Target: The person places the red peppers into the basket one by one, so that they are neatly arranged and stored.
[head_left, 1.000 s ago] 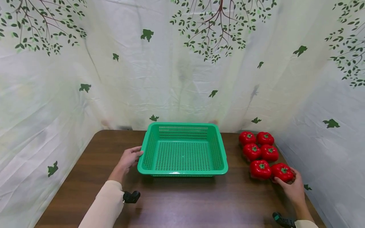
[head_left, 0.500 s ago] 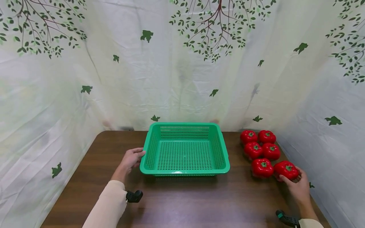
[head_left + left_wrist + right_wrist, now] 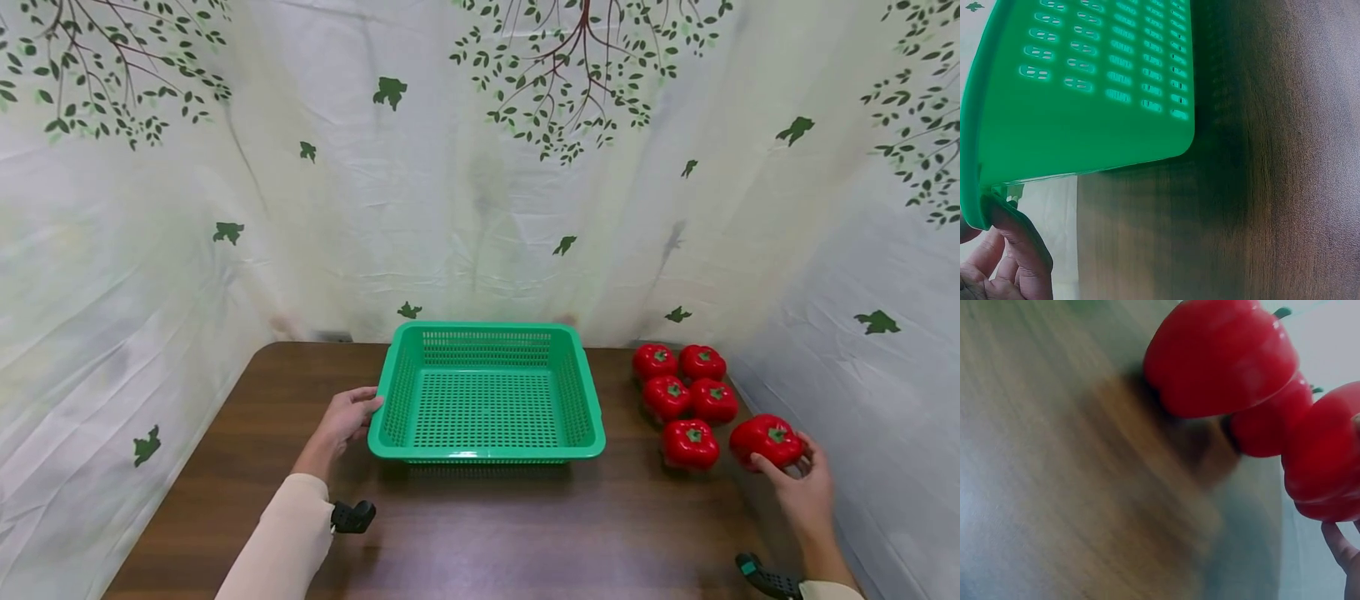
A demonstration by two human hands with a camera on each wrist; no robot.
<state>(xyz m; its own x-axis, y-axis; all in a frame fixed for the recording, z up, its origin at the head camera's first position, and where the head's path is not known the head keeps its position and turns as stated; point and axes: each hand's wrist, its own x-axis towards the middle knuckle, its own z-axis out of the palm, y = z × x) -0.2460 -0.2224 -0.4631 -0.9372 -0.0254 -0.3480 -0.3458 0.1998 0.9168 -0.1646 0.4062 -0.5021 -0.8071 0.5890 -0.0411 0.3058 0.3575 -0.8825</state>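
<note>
My left hand [image 3: 347, 419] grips the left rim of a green plastic basket [image 3: 486, 454]. In the left wrist view its fingers [image 3: 1025, 244] curl under the basket's edge. At the table's right side my right hand [image 3: 810, 492] holds a glossy red bell pepper [image 3: 763, 439], thumb in front and fingers on the far side. The right wrist view shows this held pepper [image 3: 1324, 459] at the right edge, with most of the hand out of frame. Several more red bell peppers [image 3: 690, 443] stand in paired rows just left of it, stems up.
The basket stands on a brown wooden table [image 3: 480, 533], and its slotted floor shows with nothing on it. A pale curtain [image 3: 480, 208] printed with leaves surrounds the table at the back and sides. Dark wrist devices [image 3: 352, 517] sit on both wrists.
My right hand has drawn the held pepper rightward and slightly up, apart from the neighbouring pepper. The left hand stays at the basket's rim.
</note>
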